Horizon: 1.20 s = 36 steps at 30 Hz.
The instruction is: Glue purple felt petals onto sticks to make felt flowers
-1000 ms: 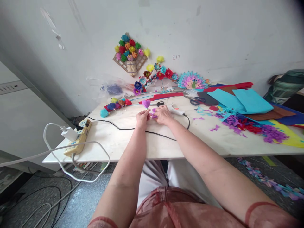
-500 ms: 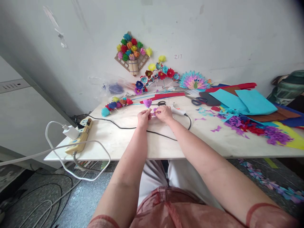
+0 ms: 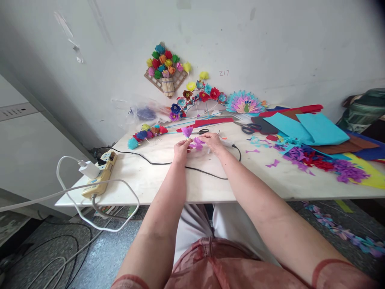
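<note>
L grip [image 3: 181, 147] & R grip [image 3: 214, 141] pinch purple petal [image 3: 197, 143].

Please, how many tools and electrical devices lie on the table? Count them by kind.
Scissors: 2
Glue gun: 1
Power strip: 1
Charger: 1
Total: 5

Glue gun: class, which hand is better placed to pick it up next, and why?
Right, probably. The right hand lies just beside the glue gun; the left hand is farther off, across the purple paper.
</note>
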{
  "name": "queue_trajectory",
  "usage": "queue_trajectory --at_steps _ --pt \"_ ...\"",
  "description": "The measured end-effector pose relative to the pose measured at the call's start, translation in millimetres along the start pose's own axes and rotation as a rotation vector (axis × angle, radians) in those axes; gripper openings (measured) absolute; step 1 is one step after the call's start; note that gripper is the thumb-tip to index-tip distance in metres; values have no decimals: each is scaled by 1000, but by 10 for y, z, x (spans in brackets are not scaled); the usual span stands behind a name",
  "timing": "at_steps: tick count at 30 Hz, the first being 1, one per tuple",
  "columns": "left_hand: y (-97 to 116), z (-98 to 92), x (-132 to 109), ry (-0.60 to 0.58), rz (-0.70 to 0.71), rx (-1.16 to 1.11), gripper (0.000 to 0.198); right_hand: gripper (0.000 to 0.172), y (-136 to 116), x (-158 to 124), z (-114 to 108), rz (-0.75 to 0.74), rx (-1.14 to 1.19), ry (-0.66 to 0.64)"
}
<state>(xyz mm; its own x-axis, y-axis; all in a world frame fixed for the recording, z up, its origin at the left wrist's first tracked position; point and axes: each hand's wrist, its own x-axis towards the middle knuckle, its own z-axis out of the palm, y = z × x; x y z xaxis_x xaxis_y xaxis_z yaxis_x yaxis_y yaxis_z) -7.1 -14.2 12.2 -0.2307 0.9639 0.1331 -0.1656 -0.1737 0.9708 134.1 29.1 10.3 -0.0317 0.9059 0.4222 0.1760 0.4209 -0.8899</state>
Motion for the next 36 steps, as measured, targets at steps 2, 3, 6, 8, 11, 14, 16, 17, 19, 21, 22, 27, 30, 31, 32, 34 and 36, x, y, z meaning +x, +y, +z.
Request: queue_trajectory --at_steps 2,3,6,8,11,14,16,17,19,21,22,27,30,31,32,34,36 --pt "14 5 -11 -31 -12 -5 36 18 -15 -5 7 19 30 8" --pt "21 8 -16 -57 -19 -14 37 18 -21 -6 12 27 44 10" --pt "33 15 -28 -131 -35 -55 38 19 -26 -5 25 42 79 7" --pt "29 18 -29 -168 -44 -84 38 19 -26 -4 25 39 56 8" --pt "11 14 -18 -184 -41 -106 39 18 -50 -11 3 24 -100 6" --pt "-10 8 -1 -155 -40 -109 38 19 -123 -33 -36 -16 -318 -36" --pt "-19 3 9 -136 -41 -112 37 21 -182 -52 -60 -68 -480 -85" --pt "-23 0 13 -129 -39 -115 37 21 -207 -62 -70 -99 -568 -108" --pt "-29 -7 20 -122 -32 -122 38 21 -237 -78 -83 -148 -721 -150" --pt "-33 -14 25 -116 -23 -123 39 23 -241 -90 -93 -184 -828 -198" --pt "-35 -17 27 -113 -20 -122 40 24 -235 -95 -98 -201 -862 -224" --pt "-40 -21 33 -87 -9 -112 39 24 -225 -126 -123 -305 -960 -346" --pt "-38 -17 34 -66 -13 -106 39 22 -254 -150 -120 -364 -1014 -421" --pt "-36 -16 34 -62 -14 -105 39 22 -263 -156 -115 -384 -1030 -439" --pt "-34 -15 33 -61 -15 -104 39 22 -271 -162 -107 -403 -1043 -454" --pt "-28 -13 30 -58 -16 -105 40 21 -280 -172 -88 -440 -1055 -469" --pt "-21 -11 25 -55 -21 -106 40 19 -281 -181 -69 -470 -1053 -472"
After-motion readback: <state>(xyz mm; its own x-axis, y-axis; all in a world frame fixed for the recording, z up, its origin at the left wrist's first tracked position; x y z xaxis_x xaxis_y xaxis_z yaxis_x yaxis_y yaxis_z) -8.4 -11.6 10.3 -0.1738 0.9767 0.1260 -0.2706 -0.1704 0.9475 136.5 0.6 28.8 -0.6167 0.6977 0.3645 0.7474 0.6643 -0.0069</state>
